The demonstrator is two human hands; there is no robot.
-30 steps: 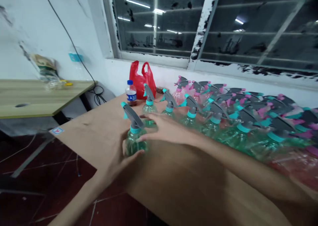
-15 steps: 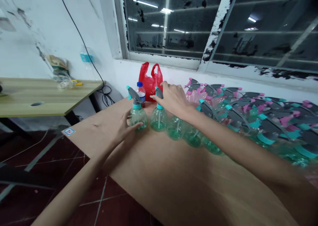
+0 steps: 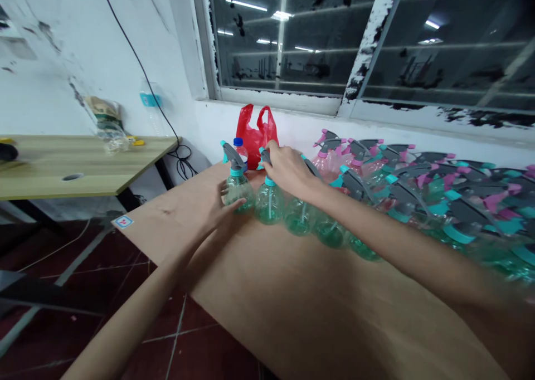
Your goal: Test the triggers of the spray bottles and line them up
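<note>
At the worktop's (image 3: pixel 259 291) far end, toward eight o'clock of centre, the left hand (image 3: pixel 223 206) is cupping a round, translucent green plastic spray bottle (image 3: pixel 241 195), thumb lying across its front, forearm slanting up from seven o'clock. At that bottle's three o'clock, a matching round green bottle (image 3: pixel 270 206) is standing upright; the right hand (image 3: pixel 290 169) is pinching its grey trigger head narrowly between thumb and fingers, wrist arching above, forearm reaching in from four o'clock.

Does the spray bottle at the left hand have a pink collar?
No, the spray bottle at the left hand has a turquoise collar.
</note>
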